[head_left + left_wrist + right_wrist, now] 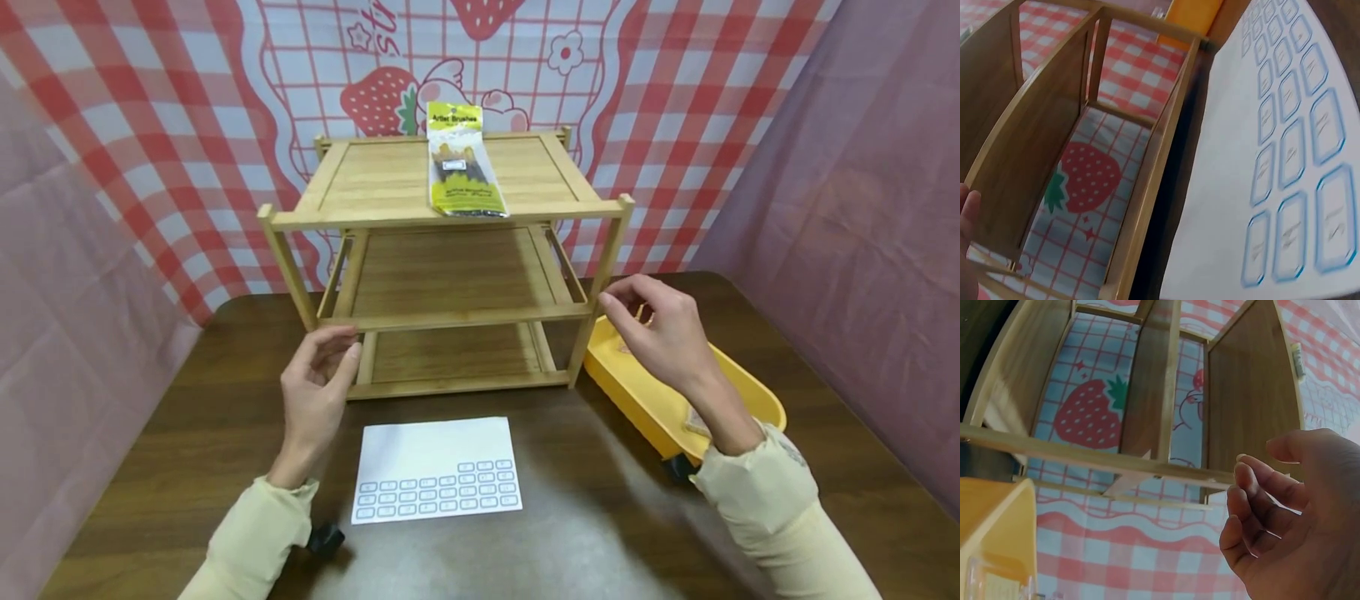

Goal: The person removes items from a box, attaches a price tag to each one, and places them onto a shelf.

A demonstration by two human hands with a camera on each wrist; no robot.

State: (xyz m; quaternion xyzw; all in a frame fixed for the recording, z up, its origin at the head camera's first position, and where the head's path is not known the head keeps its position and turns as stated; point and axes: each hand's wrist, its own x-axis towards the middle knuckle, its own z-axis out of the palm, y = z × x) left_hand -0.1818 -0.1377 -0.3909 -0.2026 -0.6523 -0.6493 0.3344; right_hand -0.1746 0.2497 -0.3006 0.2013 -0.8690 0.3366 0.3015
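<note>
A three-tier wooden shelf rack (480, 317) stands at the back of the table. On its top board lies a clear and yellow packet of artist brushes (467, 162), its lower end at the front rail. My left hand (318, 383), fingers loosely bent, is at the front left of the middle shelf; in the left wrist view its fingertips (969, 209) appear against or close to the shelf edge. Beside the right front post is my right hand (660, 337), fingers loosely curled around nothing. Whether it touches the post, I cannot tell.
A white sheet with rows of blue-outlined boxes (435, 454) lies before the rack. To its right, partly under my right forearm, sits a yellow tray (622, 392) with a few small items inside. A checkered strawberry cloth (660, 100) hangs behind.
</note>
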